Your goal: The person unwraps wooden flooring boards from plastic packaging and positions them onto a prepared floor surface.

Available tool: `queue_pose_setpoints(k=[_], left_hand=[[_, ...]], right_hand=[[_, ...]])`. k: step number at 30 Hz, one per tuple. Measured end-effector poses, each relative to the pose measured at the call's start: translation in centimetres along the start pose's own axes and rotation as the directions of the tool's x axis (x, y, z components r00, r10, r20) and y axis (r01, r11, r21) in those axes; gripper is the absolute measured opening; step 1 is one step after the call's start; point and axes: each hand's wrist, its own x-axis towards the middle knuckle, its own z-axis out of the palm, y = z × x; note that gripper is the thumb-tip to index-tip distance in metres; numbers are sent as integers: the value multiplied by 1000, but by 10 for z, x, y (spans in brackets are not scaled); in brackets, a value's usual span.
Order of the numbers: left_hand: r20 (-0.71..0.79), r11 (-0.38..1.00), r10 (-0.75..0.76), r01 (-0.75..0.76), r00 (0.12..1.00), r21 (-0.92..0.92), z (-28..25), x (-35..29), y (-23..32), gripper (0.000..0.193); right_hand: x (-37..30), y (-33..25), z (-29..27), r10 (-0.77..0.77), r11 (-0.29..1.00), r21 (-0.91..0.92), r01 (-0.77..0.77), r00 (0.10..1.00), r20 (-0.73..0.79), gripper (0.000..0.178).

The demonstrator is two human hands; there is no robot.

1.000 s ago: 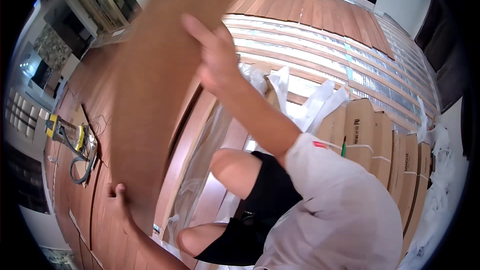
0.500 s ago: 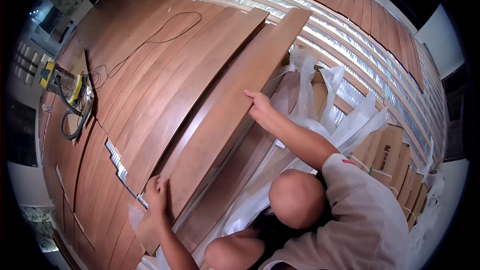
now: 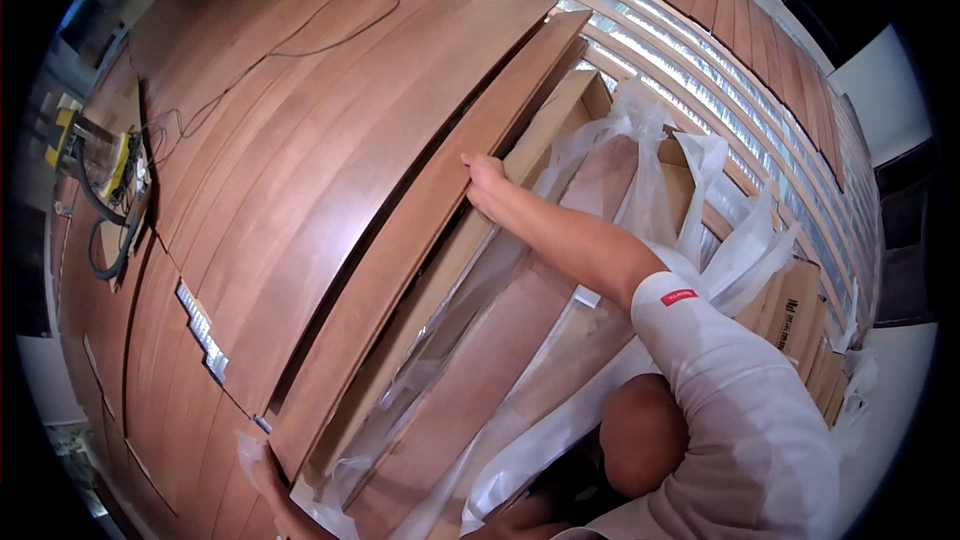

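A long reddish-brown floorboard point(image 3: 415, 215) is tilted on its long edge beside the laid floor point(image 3: 290, 140), with a dark gap between them. Gripping its right edge past mid-length is my right hand point(image 3: 485, 180), thumb on the face and the other fingers mostly hidden behind. My left hand point(image 3: 266, 475) holds the board's near end, its fingers partly out of sight. Just right of the board lies an opened carton point(image 3: 440, 262) lined with clear plastic point(image 3: 520, 395). Another brown board point(image 3: 480, 350) lies there within the plastic.
Wooden battens over silver foil point(image 3: 700, 110) stretch across the far right. Closed cartons point(image 3: 785, 315) are stacked at right. A yellow-and-black vacuum cleaner point(image 3: 95, 155) with a hose stands at left, and a cable point(image 3: 300, 52) loops over the floor. A stepped foil strip point(image 3: 205, 335) shows between boards.
The floorboard has shifted left, away from over the carton toward the laid floor, and has tipped more onto its edge. Both hands moved left with it, uncovering the carton's contents.
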Motion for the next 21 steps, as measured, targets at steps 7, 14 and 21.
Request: queue_pose_setpoints(k=[7, 14, 21], left_hand=[[-23, 976, -217, 216, 976, -36, 39, 9, 10, 47], [-178, 922, -83, 143, 981, 359, 58, 43, -31, 56], [-252, 926, -24, 116, 968, 358, 66, 41, -20, 47]], right_hand=[[10, 13, -5, 147, 986, -97, -135, 981, 130, 30], [-24, 7, 24, 137, 847, -524, -93, 989, 46, 30], [-44, -4, 6, 88, 565, -823, 69, 986, 143, 29]])
